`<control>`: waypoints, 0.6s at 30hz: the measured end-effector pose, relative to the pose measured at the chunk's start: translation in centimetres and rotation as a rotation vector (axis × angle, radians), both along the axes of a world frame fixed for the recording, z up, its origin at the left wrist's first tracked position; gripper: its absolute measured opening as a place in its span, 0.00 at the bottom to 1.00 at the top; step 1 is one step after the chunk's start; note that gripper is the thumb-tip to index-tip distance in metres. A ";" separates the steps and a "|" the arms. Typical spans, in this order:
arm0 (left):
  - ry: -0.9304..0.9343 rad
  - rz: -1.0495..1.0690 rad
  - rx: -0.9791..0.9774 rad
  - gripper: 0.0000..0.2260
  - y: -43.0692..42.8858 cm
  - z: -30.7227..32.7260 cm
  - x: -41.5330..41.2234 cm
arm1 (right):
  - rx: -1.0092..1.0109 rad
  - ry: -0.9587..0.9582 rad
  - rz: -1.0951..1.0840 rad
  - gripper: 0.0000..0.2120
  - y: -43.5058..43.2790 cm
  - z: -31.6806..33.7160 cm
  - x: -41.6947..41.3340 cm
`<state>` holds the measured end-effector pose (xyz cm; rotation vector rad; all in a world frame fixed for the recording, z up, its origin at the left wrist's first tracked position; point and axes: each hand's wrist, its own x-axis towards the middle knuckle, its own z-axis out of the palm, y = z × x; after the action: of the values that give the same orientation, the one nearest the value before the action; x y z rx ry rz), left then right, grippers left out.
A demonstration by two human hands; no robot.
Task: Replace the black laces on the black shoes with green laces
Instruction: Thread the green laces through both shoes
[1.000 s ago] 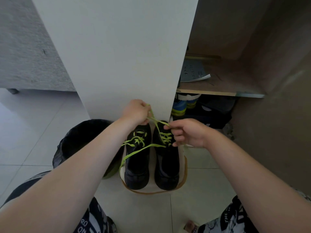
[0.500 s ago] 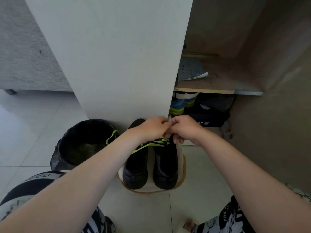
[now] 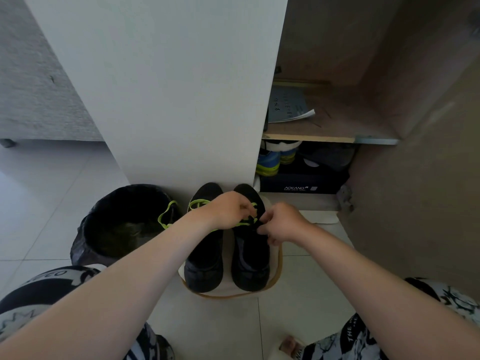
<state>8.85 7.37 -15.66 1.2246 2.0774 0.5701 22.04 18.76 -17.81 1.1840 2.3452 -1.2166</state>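
Fingers [image 3: 248, 207] of the left hand [image 3: 228, 210] and right hand [image 3: 281, 223] are pinching the green lace [image 3: 240, 224] above the black shoe [image 3: 250, 261] standing at the mat's [image 3: 228, 295] right edge. The lace is likely handling as soft, light and limp, so gripping near its ends is advisable.

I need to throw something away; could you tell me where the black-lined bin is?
Head view, left of centre: the bin stands on the floor just left of the left black shoe, at the foot of the white panel.
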 end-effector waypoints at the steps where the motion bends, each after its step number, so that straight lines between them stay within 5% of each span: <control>1: 0.014 0.002 0.016 0.08 -0.1 -0.2 0.0 | -0.048 0.018 -0.031 0.13 0.2 -0.2 0.1; 9: 0.207 0.090 0.105 0.04 -0.5 -1.2 1.8 | -0.333 0.106 -0.189 0.17 1.0 -0.4 1.3; 18: 0.332 0.045 0.085 0.09 -0.1 -1.6 2.9 | -0.375 0.111 -0.198 0.16 1.0 0.1 1.3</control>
<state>11.78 7.31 -17.23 1.4020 2.3810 0.5072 23.37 19.72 -17.70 1.2612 1.9802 -1.7367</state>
